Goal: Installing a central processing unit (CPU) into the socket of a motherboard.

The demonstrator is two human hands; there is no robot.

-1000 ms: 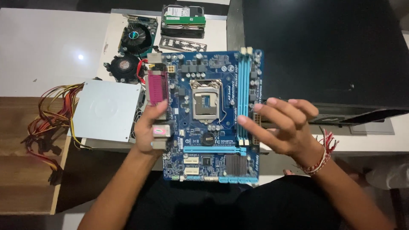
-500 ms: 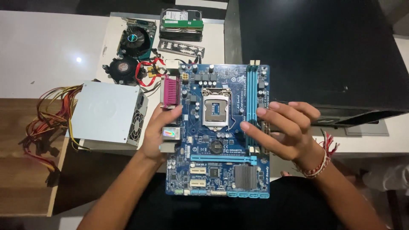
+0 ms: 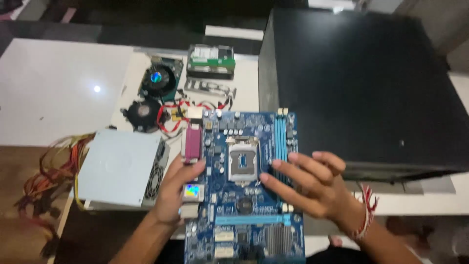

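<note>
White tabletop fills the background, dark floor beyond it. Largest thing is the black case, lying flat just right of and beyond the grip. Next, grey PSU, just left of the left hand, its wire bundle trailing further left. Between the hands: blue board, long axis running away from the person, near edge cut off by the frame, far edge toward the case corner. Socket sits just beyond the fingertips of both hands.

Left hand clamps the board's left edge, thumb on top near the port block, fingers curled under; wrist comes up from below-left. Right hand lies over the right side of the board, fingers spread and pointing left across the slots, palm down; whether it pinches the edge or only rests there, cannot tell. Red thread band on that wrist. Both hands equally near the board; left has the firmer hold.

Beyond the grip, small stuff: two fans, drive, metal plate, red cables touching the board's far-left corner.
</note>
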